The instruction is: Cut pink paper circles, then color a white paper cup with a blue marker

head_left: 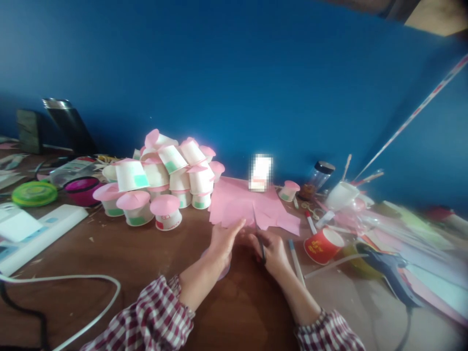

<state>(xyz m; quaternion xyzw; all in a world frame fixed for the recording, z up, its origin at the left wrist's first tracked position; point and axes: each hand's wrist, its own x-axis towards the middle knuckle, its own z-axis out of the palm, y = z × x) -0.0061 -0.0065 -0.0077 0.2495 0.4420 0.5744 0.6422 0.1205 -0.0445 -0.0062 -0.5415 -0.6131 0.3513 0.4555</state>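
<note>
One pink paper [252, 204] touches left hand [223, 241]; right hand [273, 252] grips scissors [258, 229].

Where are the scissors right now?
In the head view, the scissors are in the right hand, just right of centre, blades pointing toward the pink paper sheet, with the left hand close beside.

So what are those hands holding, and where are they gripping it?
The right hand holds scissors by the handles, blades pointing at the pink paper. The left hand rests on the edge of a pink cut-out; blur hides whether it grips.
</note>
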